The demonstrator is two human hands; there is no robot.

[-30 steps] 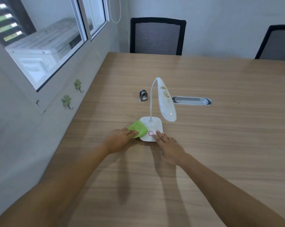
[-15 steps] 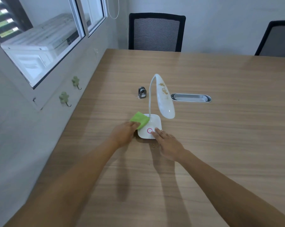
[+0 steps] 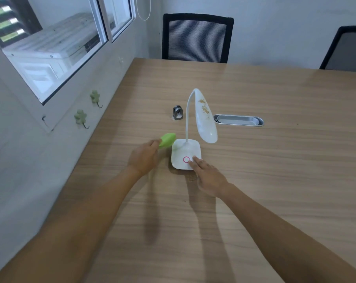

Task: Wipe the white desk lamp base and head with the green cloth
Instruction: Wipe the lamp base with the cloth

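Observation:
The white desk lamp stands mid-table. Its square base (image 3: pixel 182 149) carries a pink ring button, and its long head (image 3: pixel 205 121) droops forward with brown crumbs on the upper part. My left hand (image 3: pixel 145 157) grips the green cloth (image 3: pixel 167 140), blurred, just left of the base and off its surface. My right hand (image 3: pixel 208 173) lies flat, fingertips pressing the base's near right corner beside the ring. Some crumbs lie on the table just in front of the base.
The wooden table (image 3: pixel 275 160) has a metal cable tray (image 3: pixel 238 120) set in it right of the lamp and a small metal object (image 3: pixel 178 112) behind it. Two black chairs (image 3: pixel 196 38) stand at the far edge. A wall with hooks (image 3: pixel 81 118) runs along the left.
The green cloth has come off the lamp base and moved left and up with my left hand. My right hand has stayed on the base's near corner.

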